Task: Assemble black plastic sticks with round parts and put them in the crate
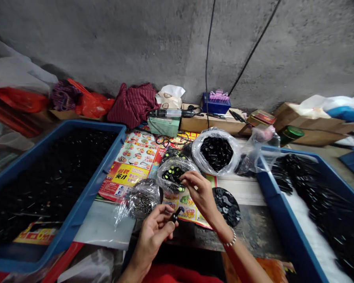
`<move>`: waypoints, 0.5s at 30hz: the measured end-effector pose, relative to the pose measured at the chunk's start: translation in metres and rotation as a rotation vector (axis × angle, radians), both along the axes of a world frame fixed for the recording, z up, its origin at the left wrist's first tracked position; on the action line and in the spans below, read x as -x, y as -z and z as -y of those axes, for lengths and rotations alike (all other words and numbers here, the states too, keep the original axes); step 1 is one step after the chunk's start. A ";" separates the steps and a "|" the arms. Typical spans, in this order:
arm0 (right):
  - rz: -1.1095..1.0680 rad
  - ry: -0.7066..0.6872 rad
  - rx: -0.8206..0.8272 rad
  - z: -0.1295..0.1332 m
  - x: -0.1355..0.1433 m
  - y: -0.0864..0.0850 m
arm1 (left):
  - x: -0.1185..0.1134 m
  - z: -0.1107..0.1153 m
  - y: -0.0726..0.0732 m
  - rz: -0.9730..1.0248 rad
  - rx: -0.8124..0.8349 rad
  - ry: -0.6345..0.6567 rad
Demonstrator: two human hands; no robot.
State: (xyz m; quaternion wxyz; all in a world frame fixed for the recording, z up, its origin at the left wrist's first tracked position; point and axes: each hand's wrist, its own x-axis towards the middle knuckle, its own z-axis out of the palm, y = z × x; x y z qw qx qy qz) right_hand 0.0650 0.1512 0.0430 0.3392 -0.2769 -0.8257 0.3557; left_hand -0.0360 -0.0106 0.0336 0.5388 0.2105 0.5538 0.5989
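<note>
"What's in the left grip (157, 228)?"
"A small black part (176, 214)."
"And the right grip (201, 192)?"
"Fingertips drawn together by the bag of black and green pieces (172, 175). Can't tell if they hold anything."
"Around them?"
"Left tray (87, 192) and right tray (283, 212), both blue, both holding black pieces."

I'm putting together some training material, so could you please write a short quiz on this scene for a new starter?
1. Fill in the colour: the right hand has its fingertips at a clear bag of black and bright ____ pieces.
2. True or false: the left hand holds a small black part.
3. The bracelet is on: A) the left wrist; B) the right wrist; C) neither.

Key: 1 yellow-green; 2 true; 3 B.
</note>
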 end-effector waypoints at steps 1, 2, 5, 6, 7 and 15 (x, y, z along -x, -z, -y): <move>-0.075 0.007 0.140 0.006 -0.008 -0.001 | -0.001 -0.001 -0.002 0.014 0.000 -0.011; -0.150 0.014 0.306 0.013 -0.016 -0.001 | -0.002 -0.003 -0.003 0.032 -0.001 -0.018; -0.307 0.072 0.746 0.036 -0.039 0.008 | -0.006 -0.008 -0.004 0.107 -0.002 -0.003; -0.338 0.101 0.838 0.044 -0.045 0.012 | -0.008 -0.010 -0.004 0.135 -0.001 0.008; -0.361 0.116 0.909 0.051 -0.050 0.016 | -0.010 -0.012 -0.004 0.165 0.003 0.018; -0.489 0.052 1.128 0.070 -0.062 0.027 | -0.023 -0.018 0.004 0.268 -0.005 0.044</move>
